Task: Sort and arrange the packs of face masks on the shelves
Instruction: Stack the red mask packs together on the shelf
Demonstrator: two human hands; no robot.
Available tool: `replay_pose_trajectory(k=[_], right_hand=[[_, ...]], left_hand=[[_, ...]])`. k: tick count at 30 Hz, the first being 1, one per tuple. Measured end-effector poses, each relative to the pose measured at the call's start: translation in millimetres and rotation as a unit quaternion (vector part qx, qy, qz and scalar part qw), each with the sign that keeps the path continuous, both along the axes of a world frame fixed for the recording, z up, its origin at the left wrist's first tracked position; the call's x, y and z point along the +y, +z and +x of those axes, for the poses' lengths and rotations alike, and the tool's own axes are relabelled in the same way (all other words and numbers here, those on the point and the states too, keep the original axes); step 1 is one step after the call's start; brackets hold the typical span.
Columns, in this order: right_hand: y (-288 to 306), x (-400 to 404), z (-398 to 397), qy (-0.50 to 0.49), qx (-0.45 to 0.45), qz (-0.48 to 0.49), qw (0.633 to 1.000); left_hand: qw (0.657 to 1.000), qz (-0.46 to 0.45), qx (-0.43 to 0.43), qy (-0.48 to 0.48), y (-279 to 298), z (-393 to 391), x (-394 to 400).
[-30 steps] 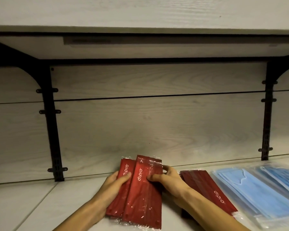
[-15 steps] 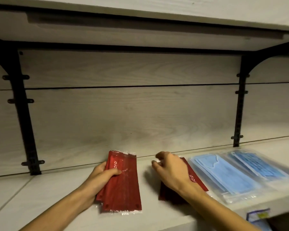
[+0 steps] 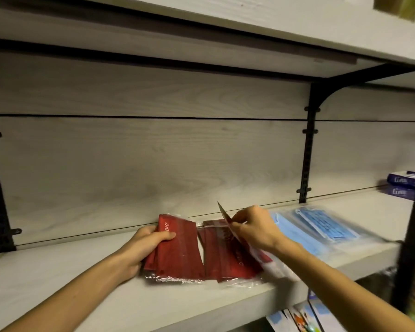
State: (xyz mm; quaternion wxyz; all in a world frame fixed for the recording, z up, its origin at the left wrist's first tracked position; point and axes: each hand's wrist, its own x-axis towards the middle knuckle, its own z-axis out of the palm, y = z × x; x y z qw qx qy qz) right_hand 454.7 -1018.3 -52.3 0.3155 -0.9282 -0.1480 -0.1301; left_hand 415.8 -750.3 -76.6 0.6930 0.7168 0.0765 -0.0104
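Both hands' fingers grip red packs: left hand (image 3: 146, 245) flat, right hand (image 3: 254, 227) tilting one.

On the shelf (image 3: 58, 283), a stack of mask packs (image 3: 177, 255) lies left of a second stack (image 3: 225, 257), just beside it. The left hand (image 3: 141, 250) rests on the left stack; the right hand (image 3: 254, 231) holds a tilted pack (image 3: 225, 214) over the second stack. Further right lie flat mask packs (image 3: 321, 226), with boxes (image 3: 401, 185) at the far right. Below, near the front edge, sit more packs (image 3: 297, 317).
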Motion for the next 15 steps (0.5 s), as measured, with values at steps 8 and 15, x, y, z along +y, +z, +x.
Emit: replay_pose_trajectory(k=[8,15], right_hand=[[0,15,-9,0.127,-0.059,0.076,0.987],[-28,41,-23,0.224,-0.150,-0.060,0.961]], left_hand=[[0.995,-0.087,0.055,0.017,12,-6,26],[0.992,-0.101,0.069,-0.021,17,-11,22]])
